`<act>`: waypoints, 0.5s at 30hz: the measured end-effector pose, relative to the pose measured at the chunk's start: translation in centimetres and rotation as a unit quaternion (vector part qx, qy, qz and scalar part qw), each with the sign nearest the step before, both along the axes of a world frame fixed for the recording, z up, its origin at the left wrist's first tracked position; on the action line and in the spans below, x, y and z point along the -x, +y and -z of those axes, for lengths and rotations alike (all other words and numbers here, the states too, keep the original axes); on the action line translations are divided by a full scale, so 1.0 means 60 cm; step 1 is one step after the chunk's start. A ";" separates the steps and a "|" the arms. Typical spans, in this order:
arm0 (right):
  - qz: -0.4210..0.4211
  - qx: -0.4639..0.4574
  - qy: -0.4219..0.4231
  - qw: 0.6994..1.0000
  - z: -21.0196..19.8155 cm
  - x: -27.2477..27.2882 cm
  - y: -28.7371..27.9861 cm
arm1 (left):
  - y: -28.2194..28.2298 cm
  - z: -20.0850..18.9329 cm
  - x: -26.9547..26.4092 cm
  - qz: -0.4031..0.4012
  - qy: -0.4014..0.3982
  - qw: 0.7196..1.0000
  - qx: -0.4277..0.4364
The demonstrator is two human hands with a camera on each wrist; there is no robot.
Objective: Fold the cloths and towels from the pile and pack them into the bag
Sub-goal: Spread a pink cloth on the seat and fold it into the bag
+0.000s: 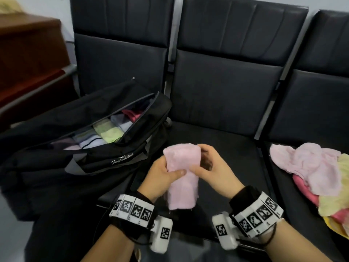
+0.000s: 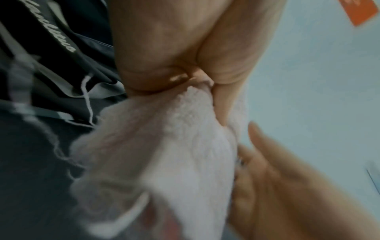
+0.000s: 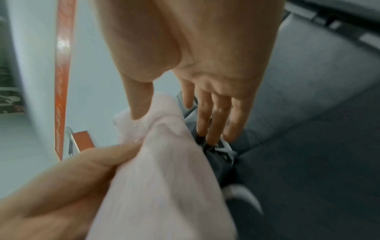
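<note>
A pale pink cloth, folded into a narrow strip, hangs upright over the middle seat between both hands. My left hand grips its left side, thumb across the front; in the left wrist view that hand pinches the cloth. My right hand holds the right edge, thumb on the front, index finger curved to the top corner. Seen from the right wrist, its other fingers stretch behind the cloth. The black bag lies open on the left seat, with a row of folded cloths inside.
A loose pile of pink and yellow cloths lies on the right seat. The black bench has metal dividers between its seats. A brown wooden cabinet stands at the far left, behind the bag.
</note>
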State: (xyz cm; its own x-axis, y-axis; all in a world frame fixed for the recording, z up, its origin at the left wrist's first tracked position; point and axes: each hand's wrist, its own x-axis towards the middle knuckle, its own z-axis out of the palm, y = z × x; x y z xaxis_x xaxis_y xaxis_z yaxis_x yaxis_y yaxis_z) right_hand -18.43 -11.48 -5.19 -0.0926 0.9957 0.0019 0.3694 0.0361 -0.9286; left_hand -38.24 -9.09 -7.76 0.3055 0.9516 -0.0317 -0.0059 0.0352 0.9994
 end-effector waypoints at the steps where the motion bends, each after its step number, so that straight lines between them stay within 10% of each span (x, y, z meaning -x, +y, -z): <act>1: -0.023 0.040 0.010 0.999 0.011 0.006 0.008 | 0.009 0.001 0.013 -0.030 -0.035 0.999 0.027; 15: -0.081 0.081 0.020 0.993 -0.013 0.208 0.251 | 0.211 -0.006 0.193 -0.235 -0.230 0.902 0.279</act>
State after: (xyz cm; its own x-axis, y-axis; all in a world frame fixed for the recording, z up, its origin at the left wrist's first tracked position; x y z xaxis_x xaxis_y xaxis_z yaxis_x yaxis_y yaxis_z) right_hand -30.88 3.57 -4.39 -0.2548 0.9553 -0.1502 0.3333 -0.0590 -0.9410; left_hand -49.81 3.55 -7.38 -0.0243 0.8548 -0.5184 -0.5600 0.4179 0.7153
